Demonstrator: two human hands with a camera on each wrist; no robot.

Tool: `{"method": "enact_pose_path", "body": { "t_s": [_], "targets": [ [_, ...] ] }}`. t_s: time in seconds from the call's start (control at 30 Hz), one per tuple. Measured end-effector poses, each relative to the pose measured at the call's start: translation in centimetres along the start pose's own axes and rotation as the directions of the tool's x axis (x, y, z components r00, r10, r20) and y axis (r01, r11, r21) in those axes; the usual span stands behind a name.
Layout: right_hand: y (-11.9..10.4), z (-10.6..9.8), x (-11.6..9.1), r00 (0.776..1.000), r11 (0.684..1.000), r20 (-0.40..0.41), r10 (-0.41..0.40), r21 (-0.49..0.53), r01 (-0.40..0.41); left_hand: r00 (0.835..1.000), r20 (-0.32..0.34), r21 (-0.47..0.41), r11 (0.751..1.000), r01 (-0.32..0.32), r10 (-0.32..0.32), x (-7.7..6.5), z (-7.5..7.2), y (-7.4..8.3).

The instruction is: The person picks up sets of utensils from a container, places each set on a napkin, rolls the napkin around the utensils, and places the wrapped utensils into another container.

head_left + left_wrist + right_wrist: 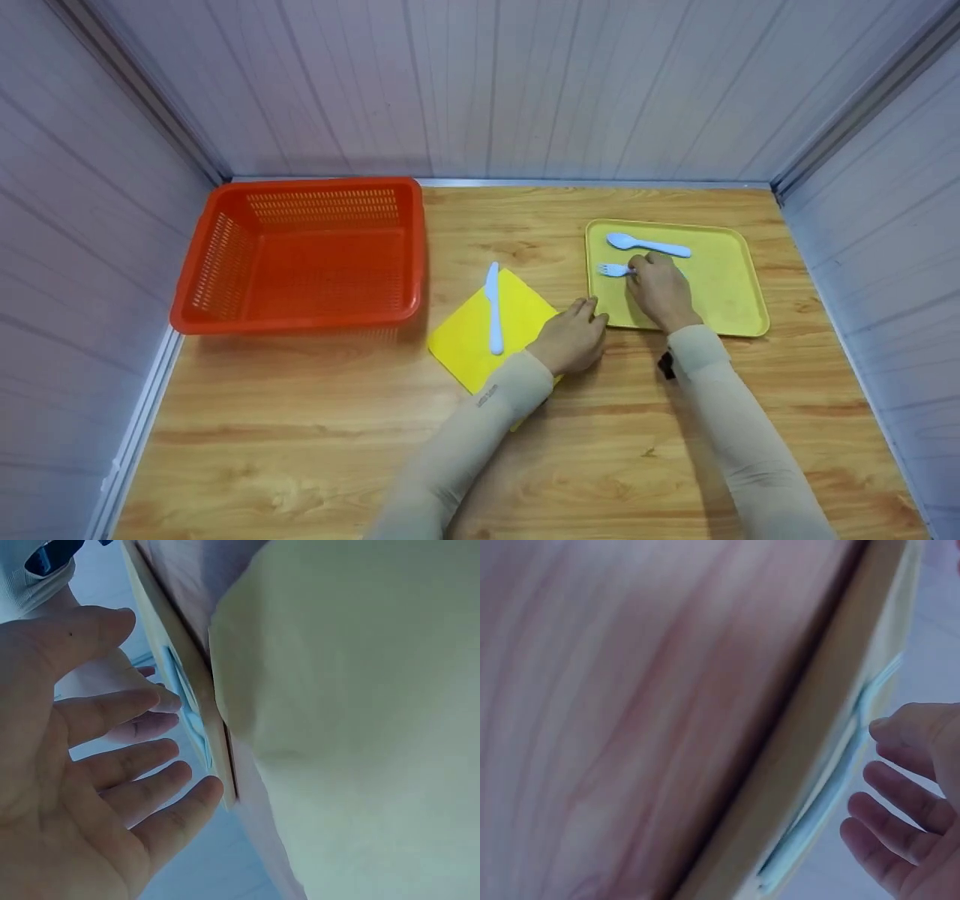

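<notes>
On the yellow tray (pixel 720 300), a light-blue fork (pixel 613 270) lies with its tines to the left. My right hand (pixel 661 291) pinches it near the neck; in the right wrist view the thumb and index finger meet at the fork (pixel 821 795), the other fingers loose. A light-blue spoon (pixel 649 244) lies behind the fork on the tray. My left hand (pixel 571 337) is held over the right corner of a yellow napkin (pixel 465 341), its fingertips by the tray's near left corner. The left wrist view shows its fingers spread, holding nothing. A light-blue knife (pixel 494 311) rests on the napkin.
A red-orange plastic basket (pixel 300 326) with slotted sides stands at the back left of the wooden table (pixel 300 435). Panelled walls (pixel 487 90) enclose the table at the back and both sides.
</notes>
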State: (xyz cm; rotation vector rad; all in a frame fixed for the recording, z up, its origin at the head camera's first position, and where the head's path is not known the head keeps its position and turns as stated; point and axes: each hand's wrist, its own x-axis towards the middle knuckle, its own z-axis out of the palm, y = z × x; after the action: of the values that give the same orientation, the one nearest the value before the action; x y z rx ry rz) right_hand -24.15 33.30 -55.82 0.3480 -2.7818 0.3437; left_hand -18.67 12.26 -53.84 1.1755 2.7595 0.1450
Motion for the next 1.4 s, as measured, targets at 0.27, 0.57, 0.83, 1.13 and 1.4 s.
{"method": "enact_pose_path", "body": {
  "t_s": [0.27,0.57,0.83,1.13,1.4],
  "targets": [
    [0.7,0.3,0.3,0.995,0.999,0.095,0.043,-0.016,-0.042,0.996,0.091,-0.042,0.999,0.025,-0.021,1.2,0.4,0.5],
    [0.9,0.3,0.7,0.975,0.994,0.197,0.104,-0.056,-0.095,0.997,0.079,-0.053,0.998,0.014,-0.010,0.8,0.6,0.4],
    [0.9,0.0,0.8,0.977,0.991,0.200,0.071,-0.129,-0.046,0.997,0.079,-0.075,0.997,0.006,0.000,0.7,0.5,0.2],
    [-0.8,-0.2,1.0,0.990,0.994,0.138,0.027,-0.107,-0.012,0.999,0.048,-0.099,0.995,0.001,0.004,0.2,0.6,-0.4],
    [-3.8,-0.7,1.6,0.998,0.995,0.059,-0.038,-0.090,0.043,1.000,-0.008,-0.090,0.996,-0.006,0.005,-1.4,-0.2,-1.8]
  ]
}}
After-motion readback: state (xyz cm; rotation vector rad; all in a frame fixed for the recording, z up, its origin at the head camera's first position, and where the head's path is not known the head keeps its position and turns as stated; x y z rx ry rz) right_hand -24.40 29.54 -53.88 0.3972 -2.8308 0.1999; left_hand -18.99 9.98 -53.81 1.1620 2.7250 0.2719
